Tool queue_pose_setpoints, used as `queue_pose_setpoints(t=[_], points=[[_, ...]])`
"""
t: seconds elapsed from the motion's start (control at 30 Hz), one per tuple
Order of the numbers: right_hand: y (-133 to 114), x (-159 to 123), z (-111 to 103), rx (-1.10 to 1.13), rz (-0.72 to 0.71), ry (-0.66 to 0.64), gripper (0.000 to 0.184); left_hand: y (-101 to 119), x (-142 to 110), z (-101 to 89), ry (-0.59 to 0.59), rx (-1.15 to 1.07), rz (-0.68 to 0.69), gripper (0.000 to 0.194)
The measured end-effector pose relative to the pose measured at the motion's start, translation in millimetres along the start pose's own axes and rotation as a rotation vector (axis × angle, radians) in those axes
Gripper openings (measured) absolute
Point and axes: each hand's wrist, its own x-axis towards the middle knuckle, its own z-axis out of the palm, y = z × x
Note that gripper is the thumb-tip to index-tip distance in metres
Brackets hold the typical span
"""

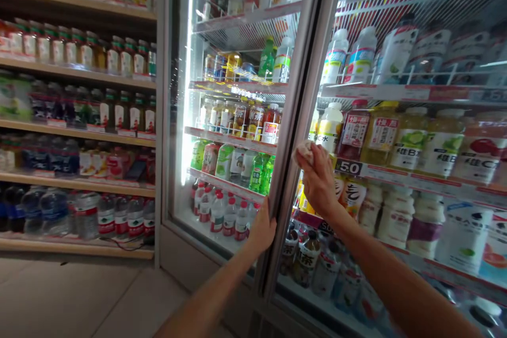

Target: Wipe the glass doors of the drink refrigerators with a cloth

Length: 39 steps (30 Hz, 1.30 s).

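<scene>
Right forearm (380, 253); fingers (317, 177) pinch cloth (304, 154) at door edge (317, 66); left fingers (263, 229) on frame (296, 66), grip unclear.

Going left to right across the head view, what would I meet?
Wooden shelves, the cooler's light strip, the left hand, the right hand with a pale cloth, the 5.0 price label, a bottle with red fruit pictured.

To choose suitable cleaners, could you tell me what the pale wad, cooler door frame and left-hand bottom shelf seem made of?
Pale wad: soft matte cloth, perhaps paper, by its crumpled look. Door frame: smooth grey metal, likely aluminium, from the dull sheen. Bottom shelf: matte wood or laminate, by its tan edge.
</scene>
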Motion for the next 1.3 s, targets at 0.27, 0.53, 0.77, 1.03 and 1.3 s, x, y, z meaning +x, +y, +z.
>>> queue_pose_setpoints(t=[0.27, 0.53, 0.77, 1.03, 1.3], points=[[-88, 36, 101, 0.018, -0.113, -0.319, 0.050, -26, 11, -33.8, 0.075, -0.265, -0.075, 0.052], [-128, 14, 144, 0.101, -0.113, -0.422, 0.048, -61, 61, -94.2, 0.336, -0.509, -0.109, 0.043], [-114, 20, 129, 0.073, -0.094, -0.434, 0.052, -35, 94, -77.4, 0.340, -0.487, 0.035, 0.044], [-102, 16, 117, 0.197, -0.087, -0.194, 0.044, -25, 79, -53.7, 0.618, -0.483, 0.135, 0.037], [-112, 10, 138, 0.183, -0.036, -0.305, 0.061, -38, 104, -68.5, 0.395, -0.395, 0.205, 0.038]])
